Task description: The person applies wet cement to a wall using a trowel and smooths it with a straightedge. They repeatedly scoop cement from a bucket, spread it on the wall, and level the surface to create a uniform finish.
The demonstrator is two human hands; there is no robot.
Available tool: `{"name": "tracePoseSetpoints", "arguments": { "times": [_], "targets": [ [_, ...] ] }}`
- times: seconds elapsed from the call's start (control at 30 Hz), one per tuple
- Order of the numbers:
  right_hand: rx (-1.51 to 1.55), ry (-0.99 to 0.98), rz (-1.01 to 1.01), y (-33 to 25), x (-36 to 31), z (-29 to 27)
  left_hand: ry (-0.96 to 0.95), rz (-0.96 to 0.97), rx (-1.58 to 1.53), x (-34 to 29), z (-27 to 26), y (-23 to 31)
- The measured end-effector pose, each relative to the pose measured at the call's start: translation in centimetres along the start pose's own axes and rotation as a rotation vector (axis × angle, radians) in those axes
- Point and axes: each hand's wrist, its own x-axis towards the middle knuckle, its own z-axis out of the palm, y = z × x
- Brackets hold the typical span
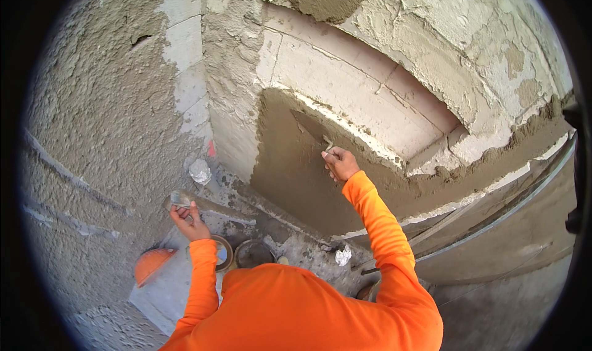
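My right hand point(340, 165) is closed round the bent handle of a pointed trowel point(310, 126). Its blade lies against a smooth patch of wet mortar point(290, 166) on the wall, below a recess. Lower down on the left, my left hand point(192, 222) is closed, with fingertips pinching what looks like a brush point(180, 197) with a pale, wide end. The brush is held away from the mortar, in front of the rough wall at the left. Most of its handle is hidden by my fingers.
The recess point(364, 79) has pale block faces and ragged plaster edges. Below stand an orange bowl-shaped thing point(152, 266) and round containers, one dark point(254, 253). A pipe end wrapped in foil point(200, 171) rises by the corner. A long metal strip point(493, 218) crosses at right.
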Motion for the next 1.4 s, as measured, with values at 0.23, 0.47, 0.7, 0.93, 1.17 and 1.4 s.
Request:
{"name": "tracePoseSetpoints", "arguments": {
  "times": [0.23, 0.47, 0.7, 0.93, 1.17, 1.4],
  "targets": [
    [0.293, -0.069, 0.030, 0.4, -0.8, -0.6, 0.025, -0.049, -0.058, 0.0, -0.2, -0.3],
    [0.253, 0.226, -0.096, 5.0, -4.0, 2.9, 0.087, -0.046, -0.086, 0.1, -1.4, 0.2],
    [0.422, 0.048, -0.061, 7.5, -1.5, 0.9, 0.048, -0.012, -0.005, 0.6, -2.5, -0.3],
    [0.158, 0.232, -0.215, 11.1, -2.4, 2.8, 0.069, 0.006, 0.015, 0.9, -3.4, -0.8],
    [-0.114, 0.383, -0.270, 10.8, 1.7, 7.1, 0.008, 0.054, 0.090, 1.9, -3.1, -1.3],
    [0.175, 0.319, -0.164, 9.9, -2.2, 4.0, 0.004, 0.020, 0.029, 2.3, -3.6, -1.7]
  ]
}}
